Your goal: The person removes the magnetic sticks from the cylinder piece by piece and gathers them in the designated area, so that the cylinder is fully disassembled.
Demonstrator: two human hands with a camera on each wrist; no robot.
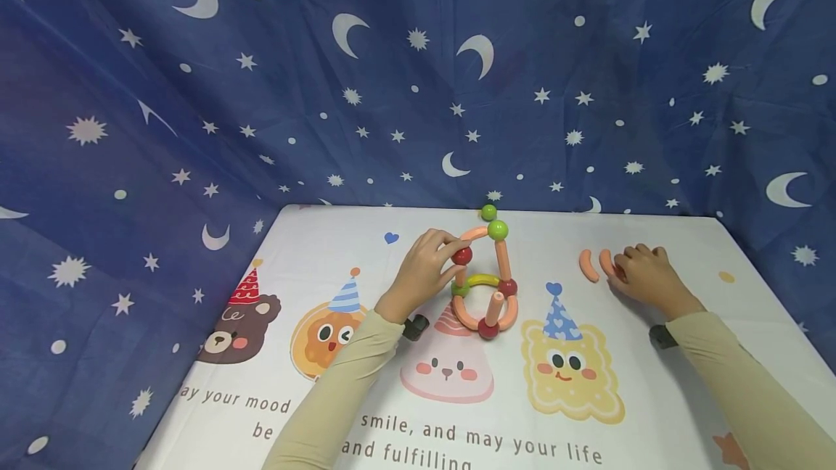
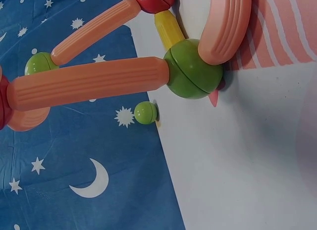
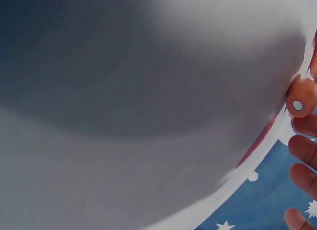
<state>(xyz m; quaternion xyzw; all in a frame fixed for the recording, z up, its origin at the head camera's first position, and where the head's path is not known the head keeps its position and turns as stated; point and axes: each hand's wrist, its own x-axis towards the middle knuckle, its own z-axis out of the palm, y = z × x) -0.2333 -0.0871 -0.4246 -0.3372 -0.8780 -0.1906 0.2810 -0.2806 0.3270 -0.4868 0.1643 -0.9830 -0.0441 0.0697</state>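
Pinching left grip: red plastic ball on peach-rod frame
Right grip: pinching peach plastic rod
Frame: likely light; hold ball

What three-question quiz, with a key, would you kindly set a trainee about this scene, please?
1. True or false: the left hand holds a red ball that is part of the structure.

2. What colour is the one rod in the structure that is not orange?
A) Blue
B) Yellow
C) Purple

3. Fill in the blank: the separate green ball sits near the ____ edge of the table, as the head view shows.

Key: 1. True; 2. B; 3. far
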